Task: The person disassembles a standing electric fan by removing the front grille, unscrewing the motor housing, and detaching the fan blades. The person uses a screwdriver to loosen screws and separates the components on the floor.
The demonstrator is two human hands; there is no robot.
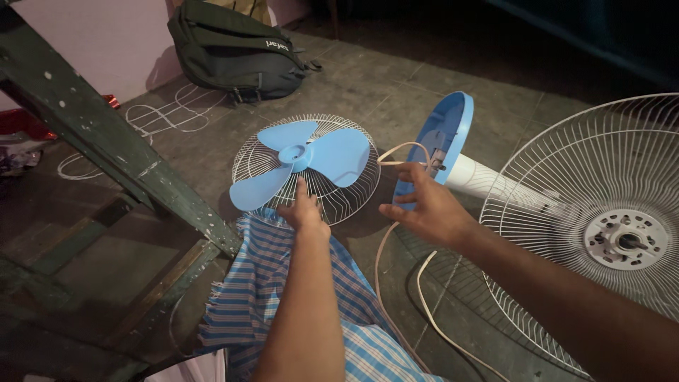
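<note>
A light blue three-blade fan blade (311, 157) lies in a white wire guard (249, 159) on the floor. My left hand (304, 210) reaches to the near edge of that guard, fingers pointing at the blade, holding nothing. My right hand (426, 206) hovers open, fingers spread, beside the blue round fan base (442, 138), which stands on edge. A white pole (477, 177) joins the base to the rear wire guard (566, 184) with the motor hub (628, 240) at the right. A cream power cord (385, 283) runs under my right hand.
A dark backpack (237, 49) lies by the pink wall at the back. A dark green wooden beam (106, 138) slants across the left. White cord (163, 117) lies looped on the concrete floor. Blue checked cloth (269, 283) covers my lap.
</note>
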